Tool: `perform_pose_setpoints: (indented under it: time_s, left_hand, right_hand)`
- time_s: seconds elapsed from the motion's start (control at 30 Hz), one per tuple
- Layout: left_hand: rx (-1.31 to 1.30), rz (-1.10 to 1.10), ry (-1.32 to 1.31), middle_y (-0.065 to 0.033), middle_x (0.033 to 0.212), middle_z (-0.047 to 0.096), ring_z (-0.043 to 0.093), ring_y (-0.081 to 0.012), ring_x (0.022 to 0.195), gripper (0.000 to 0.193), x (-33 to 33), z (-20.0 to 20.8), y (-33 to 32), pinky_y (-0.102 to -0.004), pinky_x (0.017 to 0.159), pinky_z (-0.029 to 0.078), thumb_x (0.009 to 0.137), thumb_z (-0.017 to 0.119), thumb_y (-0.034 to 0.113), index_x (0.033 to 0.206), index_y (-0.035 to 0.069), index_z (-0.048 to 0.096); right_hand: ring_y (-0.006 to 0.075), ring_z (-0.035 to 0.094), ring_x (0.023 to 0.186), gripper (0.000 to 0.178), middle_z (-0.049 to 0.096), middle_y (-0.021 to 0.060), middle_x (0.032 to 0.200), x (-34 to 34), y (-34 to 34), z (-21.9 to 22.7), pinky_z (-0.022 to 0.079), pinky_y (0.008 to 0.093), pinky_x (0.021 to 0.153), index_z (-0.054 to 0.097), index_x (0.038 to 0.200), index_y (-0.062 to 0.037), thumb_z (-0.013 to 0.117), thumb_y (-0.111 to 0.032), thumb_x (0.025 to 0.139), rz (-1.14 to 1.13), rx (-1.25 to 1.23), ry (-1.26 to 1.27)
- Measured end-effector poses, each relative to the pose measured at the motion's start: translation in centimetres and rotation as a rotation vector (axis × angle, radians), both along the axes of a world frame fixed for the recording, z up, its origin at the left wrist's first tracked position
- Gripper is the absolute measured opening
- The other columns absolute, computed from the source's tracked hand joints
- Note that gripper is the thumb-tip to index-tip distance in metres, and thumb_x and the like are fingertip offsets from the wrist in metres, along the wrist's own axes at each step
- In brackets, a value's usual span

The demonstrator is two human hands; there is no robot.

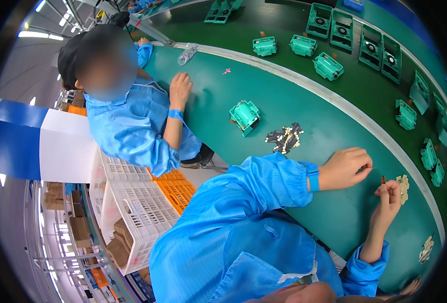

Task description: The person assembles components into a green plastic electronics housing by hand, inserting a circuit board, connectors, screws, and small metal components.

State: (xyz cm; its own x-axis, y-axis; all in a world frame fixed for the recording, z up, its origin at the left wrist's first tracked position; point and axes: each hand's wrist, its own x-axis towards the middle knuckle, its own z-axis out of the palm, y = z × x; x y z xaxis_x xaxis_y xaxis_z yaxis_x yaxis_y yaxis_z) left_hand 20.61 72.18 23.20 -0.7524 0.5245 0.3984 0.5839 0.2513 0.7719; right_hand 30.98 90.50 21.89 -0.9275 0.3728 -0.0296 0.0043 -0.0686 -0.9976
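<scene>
My left hand (pixel 346 169), with a blue band at its wrist, is pinched shut over the green table (pixel 329 131). A thin tip shows at its fingertips, too small to name. Close by on the right, my right hand (pixel 388 198) pinches a small orange-brown piece (pixel 383 179) upright between thumb and finger. Just beyond that hand lies a cluster of small cream-coloured parts (pixel 403 188). A pile of short black pieces with cream ends (pixel 285 138) lies left of my left hand. Farther left sits a teal plastic housing (pixel 244 117).
A co-worker in blue (pixel 132 121) sits at the left, one hand (pixel 181 90) raised over the table. A pale rail (pixel 329 90) borders a dark green belt carrying several teal housings (pixel 328 66). White crates (pixel 140 214) stand behind. More cream parts (pixel 426 249) lie right.
</scene>
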Motion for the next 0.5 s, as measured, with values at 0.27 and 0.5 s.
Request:
perform_pose_setpoints:
  time_s: [0.27, 0.5]
  left_hand:
    - [-0.052, -0.288, 0.097, -0.0107, 0.117, 0.065, 0.061, -0.0314, 0.105, 0.043, 0.8, -1.5, 1.4, -0.0451, 0.086, 0.051, 0.082, 0.070, 0.008, 0.123, 0.005, 0.059]
    - [-0.030, -0.215, 0.166, -0.0108, 0.109, 0.063, 0.060, -0.0298, 0.100, 0.036, 1.7, -1.7, 1.9, -0.0417, 0.087, 0.049, 0.079, 0.071, 0.009, 0.113, 0.002, 0.062]
  right_hand:
    - [0.0098, 0.053, 0.081, 0.003, 0.058, 0.0028, 0.090, -0.3, 2.3, -1.9, 0.043, 0.0233, 0.076, 0.057, 0.100, -0.0016, 0.056, -0.002, 0.097, -0.150, 0.088, 0.122]
    - [0.0115, 0.053, 0.082, 0.006, 0.058, 0.0041, 0.093, -0.2, 5.1, -4.2, 0.045, 0.0264, 0.081, 0.058, 0.104, -0.0009, 0.056, -0.005, 0.100, -0.285, 0.134, 0.161]
